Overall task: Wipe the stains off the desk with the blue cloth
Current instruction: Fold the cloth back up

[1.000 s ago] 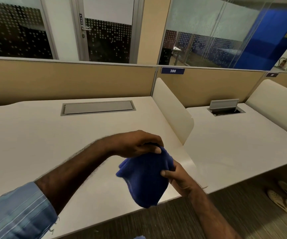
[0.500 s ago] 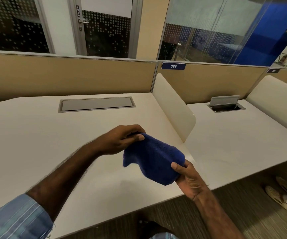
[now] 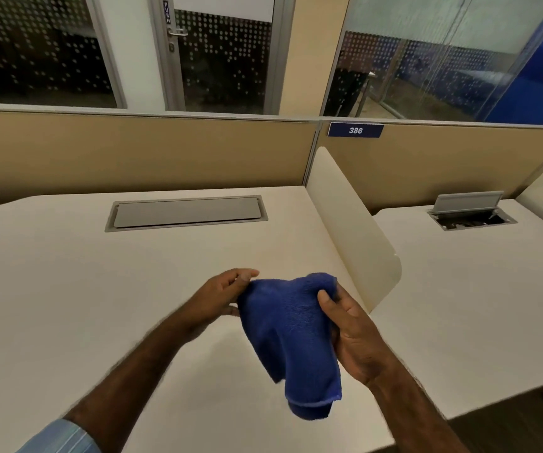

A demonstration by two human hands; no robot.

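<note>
The blue cloth (image 3: 291,335) hangs folded between both hands, above the right front part of the cream desk (image 3: 67,289). My left hand (image 3: 222,294) pinches the cloth's upper left edge with fingers and thumb. My right hand (image 3: 350,335) grips its right side, thumb on top and fingers hidden behind the fabric. The cloth's lower end droops toward the desk surface. I can make out no stains on the desk from here.
A grey cable hatch (image 3: 186,212) lies shut at the desk's back. A cream divider panel (image 3: 351,230) stands along the right edge, with a neighbouring desk (image 3: 459,305) and its raised hatch (image 3: 469,210) beyond. Tan partition walls (image 3: 132,152) close off the back.
Both hands turned the cloth from a bunched wad into a hanging fold. The right hand rose along its right side, and the view shifted closer over the desk.
</note>
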